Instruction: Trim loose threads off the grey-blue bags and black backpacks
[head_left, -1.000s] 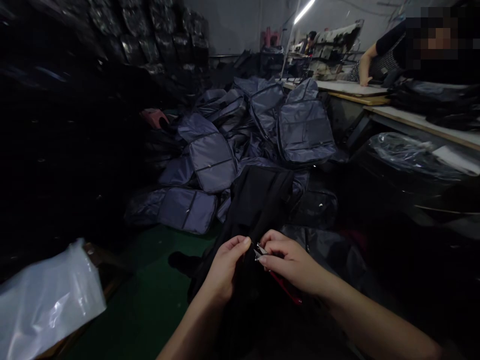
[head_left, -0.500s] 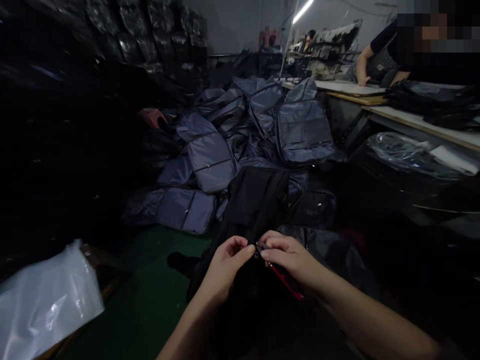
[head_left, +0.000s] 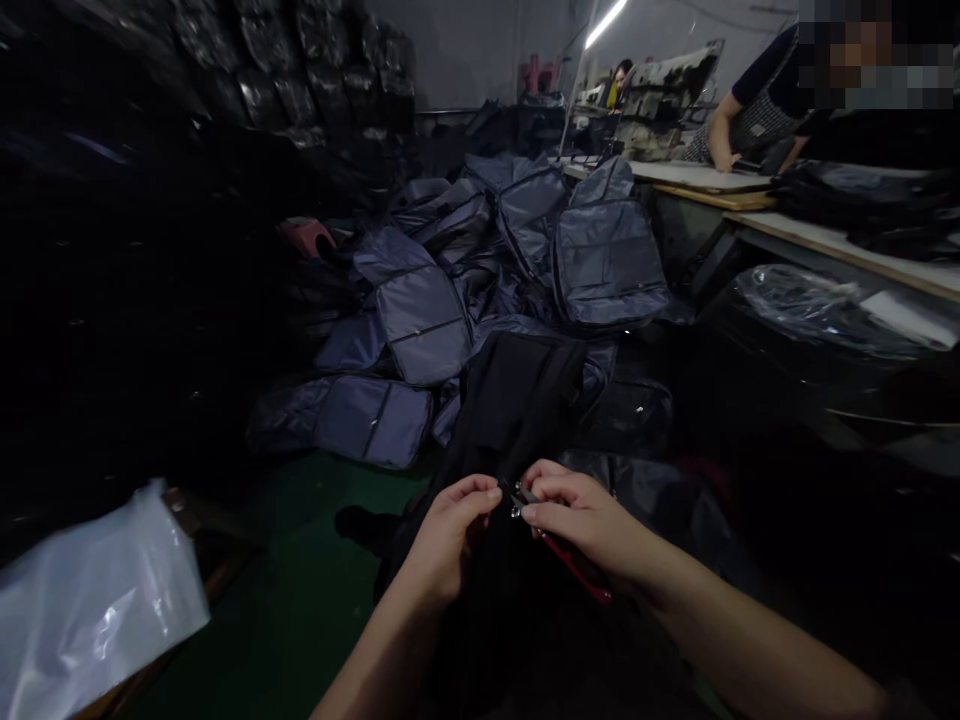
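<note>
A black backpack [head_left: 521,395] lies in front of me, its near part lost in the dark. My left hand [head_left: 450,525] is closed in a pinch over it, on a small dark bit too fine to name. Just to the right, my right hand [head_left: 574,505] is closed around scissors with red handles [head_left: 574,568]. Their short metal blades point left, close to my left fingertips. Small shiny metal zipper pulls [head_left: 516,511] sit between the two hands.
Beyond the backpack is a heap of bags with blue-grey lining [head_left: 424,325]. A clear plastic sheet [head_left: 97,610] lies at lower left beside green floor [head_left: 292,560]. At right, a co-worker's hand [head_left: 724,155] rests on a worktable [head_left: 847,240]. Wrapped black bundles [head_left: 262,100] are stacked behind.
My left thumb and fingertips have drawn slightly left, away from the scissor blades and zipper pulls. My right hand stays nearly in place. The co-worker has shifted a little.
</note>
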